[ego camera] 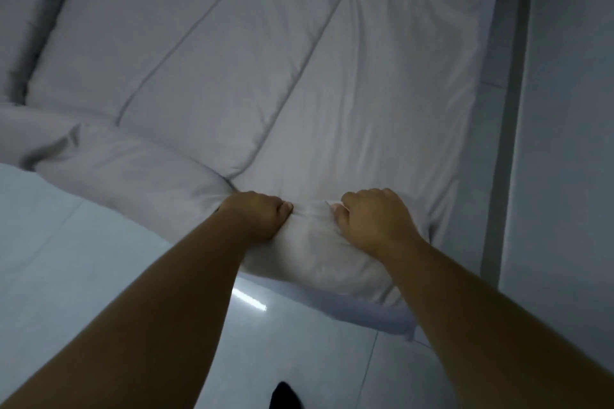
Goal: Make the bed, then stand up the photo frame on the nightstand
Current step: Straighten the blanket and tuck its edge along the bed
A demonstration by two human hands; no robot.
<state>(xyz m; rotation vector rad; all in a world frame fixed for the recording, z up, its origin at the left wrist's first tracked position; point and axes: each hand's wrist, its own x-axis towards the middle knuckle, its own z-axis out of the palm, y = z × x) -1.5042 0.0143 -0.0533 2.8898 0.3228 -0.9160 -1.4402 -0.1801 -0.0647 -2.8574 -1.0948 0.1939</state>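
Bed-making step: my left hand (257, 214) and right hand (372, 221), each grip fisted on the duvet (265, 76) edge at 6 o'clock; next, pull it taut, square.

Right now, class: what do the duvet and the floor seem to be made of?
Duvet: soft woven cloth, matte grey, probably padded; it bunches and creases where the left hand and right hand grip it, and shows stitched channels. Floor: hard glossy tile, likely ceramic; it reflects light and shows joint lines.

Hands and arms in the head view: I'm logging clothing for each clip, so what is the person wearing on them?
Nothing shows on them. The left hand and right hand are bare, with no gloves, rings, watch or bracelet in view. Both forearms are uncovered right down to the frame's edge; no sleeve shows.
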